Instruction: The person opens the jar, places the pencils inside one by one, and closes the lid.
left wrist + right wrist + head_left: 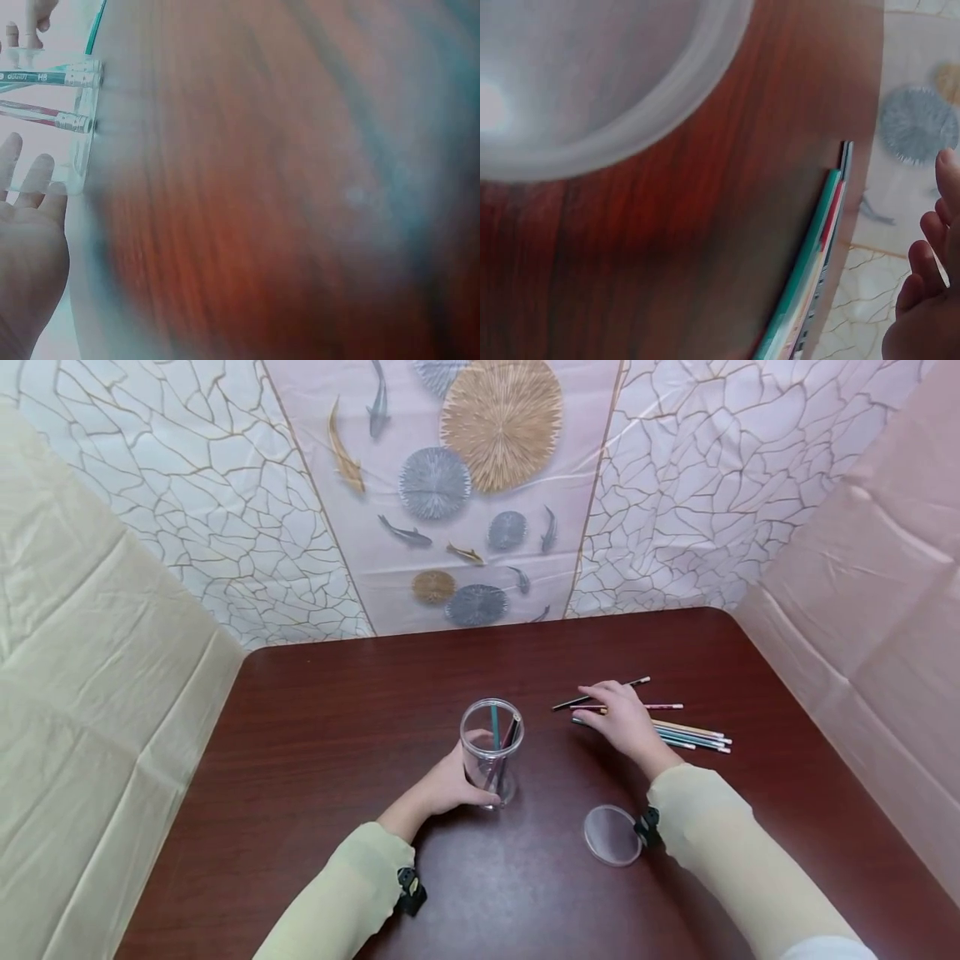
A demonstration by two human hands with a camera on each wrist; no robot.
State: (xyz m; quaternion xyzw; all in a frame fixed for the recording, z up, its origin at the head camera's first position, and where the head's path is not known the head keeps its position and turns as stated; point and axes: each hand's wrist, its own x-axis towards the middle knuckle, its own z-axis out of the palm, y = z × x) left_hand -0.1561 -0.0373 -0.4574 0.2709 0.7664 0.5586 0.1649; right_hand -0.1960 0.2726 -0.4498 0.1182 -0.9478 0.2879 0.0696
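Observation:
My left hand (448,783) grips a clear plastic jar (512,787) from its left side, fingers behind and thumb in front. Inside the open jar stand a teal pencil (495,727) and a few darker ones; in the left wrist view a dark pencil (45,77) marked HB and a maroon pencil (37,112) show their eraser ends. My right hand (618,720) hovers over loose pencils (686,737) on the table, its fingers loosely bent and holding nothing. In the right wrist view the pencils (810,262) lie beside that hand (930,292).
A round clear lid (612,837) lies on the dark red-brown table (337,718), close by the right wrist. A black pencil (637,682) lies apart, behind the right hand. Patterned cloth (480,510) hangs along the table's back edge, with pale cloth (847,610) at both sides.

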